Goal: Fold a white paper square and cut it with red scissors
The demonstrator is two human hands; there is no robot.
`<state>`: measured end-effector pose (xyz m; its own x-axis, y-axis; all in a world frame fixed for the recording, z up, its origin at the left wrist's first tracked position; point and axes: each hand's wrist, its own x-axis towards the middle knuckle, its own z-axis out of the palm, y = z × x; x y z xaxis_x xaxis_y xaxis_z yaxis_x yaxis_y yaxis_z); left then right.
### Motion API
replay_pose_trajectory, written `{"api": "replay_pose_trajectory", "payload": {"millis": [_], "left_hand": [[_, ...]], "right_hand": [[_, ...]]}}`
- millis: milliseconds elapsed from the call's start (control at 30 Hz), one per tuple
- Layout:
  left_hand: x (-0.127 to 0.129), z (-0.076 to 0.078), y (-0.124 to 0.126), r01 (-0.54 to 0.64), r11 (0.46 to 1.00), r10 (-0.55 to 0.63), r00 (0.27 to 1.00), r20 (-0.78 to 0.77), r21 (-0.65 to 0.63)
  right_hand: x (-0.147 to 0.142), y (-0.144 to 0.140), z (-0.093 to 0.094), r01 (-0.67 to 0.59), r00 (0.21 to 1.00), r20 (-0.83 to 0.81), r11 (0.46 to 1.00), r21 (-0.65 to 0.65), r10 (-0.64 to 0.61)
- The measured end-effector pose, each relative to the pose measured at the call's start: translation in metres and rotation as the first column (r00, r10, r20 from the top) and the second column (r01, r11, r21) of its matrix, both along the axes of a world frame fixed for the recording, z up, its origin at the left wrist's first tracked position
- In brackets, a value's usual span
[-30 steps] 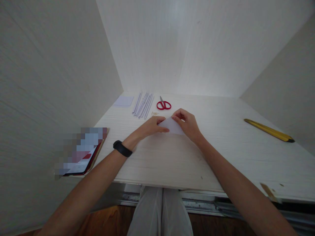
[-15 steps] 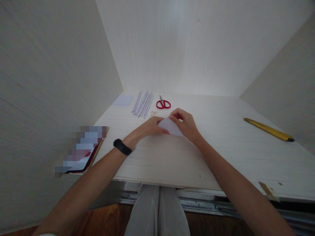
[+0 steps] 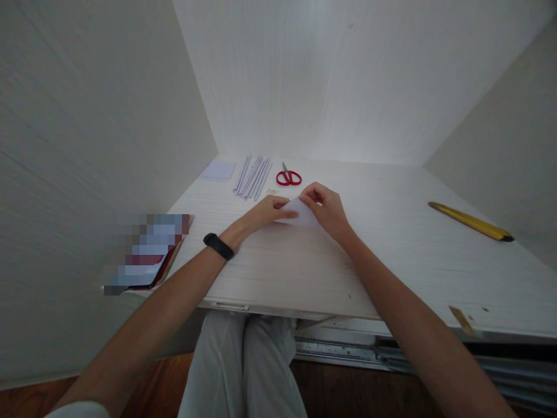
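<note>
A small white folded paper [image 3: 299, 213] lies on the white desk [image 3: 391, 255] between my two hands. My left hand [image 3: 261, 213], with a black band on its wrist, presses on the paper's left part with its fingers. My right hand [image 3: 327, 210] pinches the paper's upper right edge with curled fingers. Both hands touch the paper near the middle of the desk.
Red-handled scissors [image 3: 289, 176] lie just behind the hands. Several thin paper strips [image 3: 252, 176] and a small white paper square [image 3: 219, 169] lie at the back left. A yellow ruler [image 3: 470, 220] lies at the right. A blurred flat item [image 3: 145, 251] sits at the desk's left edge. Walls enclose three sides.
The view has shifted slightly, so everything sits a little higher in the frame. My hands stay on the paper, with fingers working along its upper edge.
</note>
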<state>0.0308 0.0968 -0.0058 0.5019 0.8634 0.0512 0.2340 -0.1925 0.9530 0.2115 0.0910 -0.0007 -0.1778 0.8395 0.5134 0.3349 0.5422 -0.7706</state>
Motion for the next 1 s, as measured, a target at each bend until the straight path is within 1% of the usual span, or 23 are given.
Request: {"api": "replay_pose_trajectory", "payload": {"millis": [100, 167, 400, 567, 667, 800, 900, 1000], "left_hand": [[0.0, -0.002, 0.001, -0.069, 0.996, 0.066, 0.997, 0.042, 0.059], [-0.002, -0.005, 0.003, -0.093, 0.993, 0.089, 0.995, 0.05, 0.077], [-0.003, -0.015, 0.01, -0.099, 0.99, 0.09, 0.992, 0.089, 0.098], [-0.002, -0.013, 0.011, -0.103, 0.986, 0.09, 0.99, 0.11, 0.129], [-0.003, -0.011, 0.011, -0.128, 0.982, 0.112, 0.986, 0.12, 0.139], [-0.004, -0.009, 0.011, -0.142, 0.972, 0.135, 0.99, 0.046, 0.186], [-0.003, -0.007, 0.007, -0.135, 0.974, 0.128, 0.991, 0.049, 0.184], [-0.002, -0.005, 0.003, -0.153, 0.975, 0.147, 0.988, 0.053, 0.164]], "right_hand": [[0.0, 0.001, -0.001, 0.005, 1.0, 0.008, 1.0, 0.009, -0.005], [0.0, 0.001, -0.001, 0.014, 1.0, 0.017, 1.0, 0.023, -0.014], [0.0, 0.003, -0.002, 0.015, 0.999, 0.042, 0.998, 0.058, -0.017], [0.0, 0.006, -0.004, 0.028, 0.998, 0.055, 0.998, 0.061, -0.032], [-0.002, 0.005, -0.005, 0.016, 0.998, 0.063, 0.998, 0.065, -0.02], [-0.002, 0.002, -0.005, -0.007, 0.998, 0.067, 0.996, 0.085, 0.002], [-0.002, 0.002, -0.005, 0.001, 0.997, 0.075, 0.995, 0.099, -0.008], [-0.002, 0.002, -0.004, 0.014, 0.997, 0.074, 0.996, 0.085, -0.021]]}}
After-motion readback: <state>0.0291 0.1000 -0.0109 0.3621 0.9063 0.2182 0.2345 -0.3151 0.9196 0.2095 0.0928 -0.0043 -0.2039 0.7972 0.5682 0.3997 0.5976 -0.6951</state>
